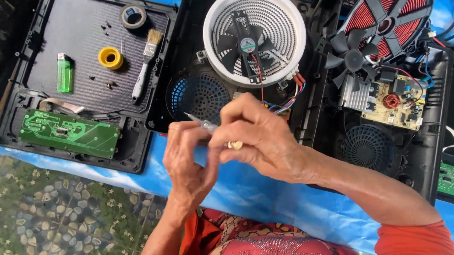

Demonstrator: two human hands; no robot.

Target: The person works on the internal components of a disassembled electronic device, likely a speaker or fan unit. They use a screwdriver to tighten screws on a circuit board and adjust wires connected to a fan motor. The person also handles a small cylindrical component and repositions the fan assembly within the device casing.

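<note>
You have a slim screwdriver (200, 122) pinched between both hands over the blue sheet (276, 199), its tip pointing to ten o'clock. Your left hand (186, 157) curls closed round the shaft; your right hand (257, 136) grips the handle end, fingers narrow. You seem to be readying the tool. Next comes a steady aim at the opened cooker (192, 100) at twelve o'clock.

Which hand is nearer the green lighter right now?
Left. The left hand is right of and below the green lighter, across the black tray. The right hand is farther right, meeting the left around a thin tool.
</note>
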